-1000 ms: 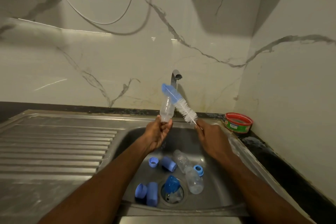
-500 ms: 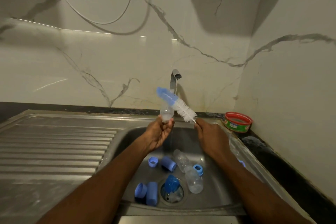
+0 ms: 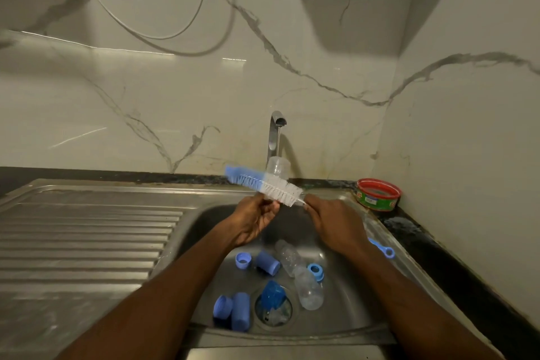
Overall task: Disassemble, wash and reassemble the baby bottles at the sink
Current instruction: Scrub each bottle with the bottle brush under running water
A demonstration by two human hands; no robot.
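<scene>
Head view: left hand [image 3: 253,219] fingers curled round clear bottle [image 3: 277,169], held upright over sink [image 3: 201,225] under tap [image 3: 274,131]. Right hand [image 3: 333,222] pinches brush [image 3: 268,186] wire; bristles cross bottle's front. More bottles, blue caps in basin.

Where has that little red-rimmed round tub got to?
In the head view the red-rimmed round green tub sits on the dark counter at the far right corner, beside the steel sink's rim, right of the tap.
</scene>
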